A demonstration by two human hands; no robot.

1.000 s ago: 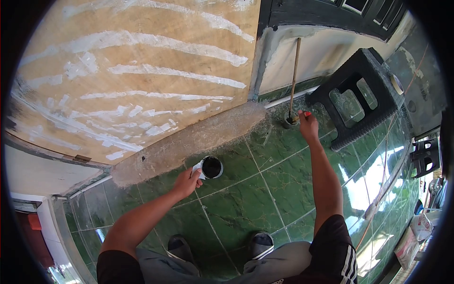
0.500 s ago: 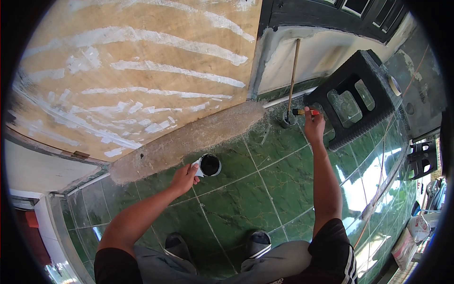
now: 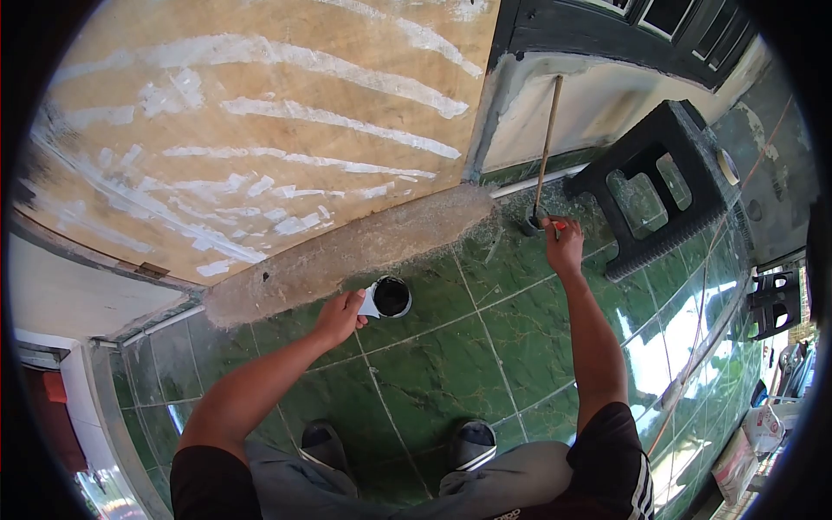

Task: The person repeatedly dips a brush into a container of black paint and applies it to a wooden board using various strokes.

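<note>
My left hand (image 3: 341, 319) is closed on the white side of a small cup (image 3: 370, 303). Black paint (image 3: 393, 297) shows inside the cup, which is held above the green tiles. Out to the right, my right hand (image 3: 565, 247) grips a paintbrush by its red handle (image 3: 559, 225). The brush's bristle end overlaps a small dark pot (image 3: 529, 228) on the floor, so the bristles are hard to make out. A long wooden stick (image 3: 549, 143) stands in that pot and leans toward the wall.
A black plastic stool (image 3: 654, 186) lies on its side right of the pot, with a tape roll (image 3: 727, 166) on it. Ahead is a wooden panel (image 3: 347, 78) with white filler streaks, above a rough concrete sill (image 3: 347, 251). A thin cord (image 3: 693, 334) crosses the right side.
My right hand has moved down and slightly left, bringing the brush from beside the stick to the dark pot. My left hand and the cup stay nearly in place; the view has shifted slightly.
</note>
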